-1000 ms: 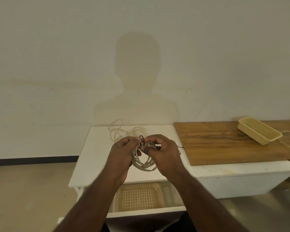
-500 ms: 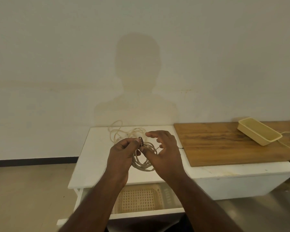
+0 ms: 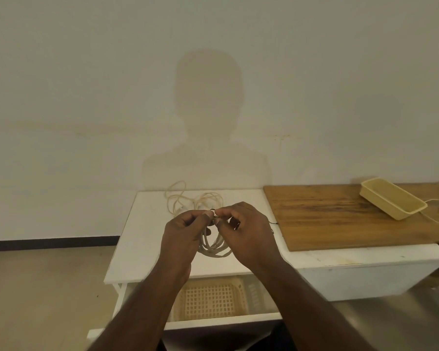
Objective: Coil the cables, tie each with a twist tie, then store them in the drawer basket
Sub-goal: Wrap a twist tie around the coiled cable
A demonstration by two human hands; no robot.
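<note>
Coiled cable [image 3: 214, 249]: a pale bundle of loops held in the air above the middle of the white tabletop [image 3: 142, 239], hanging below the fingers so the tie can be worked at its top.
Twist tie [image 3: 212, 218]: a thin dark wire at the crown of the coil, between the two thumbs; a loose dark end seems to trail right towards the wooden board [image 3: 340, 219]. How many turns it has cannot be told.
Left hand [image 3: 181, 234]: fingers curled, pinching the top of the coil and the tie, likely to steady the loops.
Right hand [image 3: 246, 229]: thumb and forefinger pinching the tie's other side, placed to twist it.
Loose cable [image 3: 188, 202]: uncoiled, lying at the tabletop's far edge, apparently waiting its turn.
Drawer basket [image 3: 213, 300]: lattice basket in the open drawer under the tabletop's near edge, directly below the hands, ready to receive the bundle.
Yellow tray [image 3: 393, 201]: on the board's far right corner, a white cord beside it.
</note>
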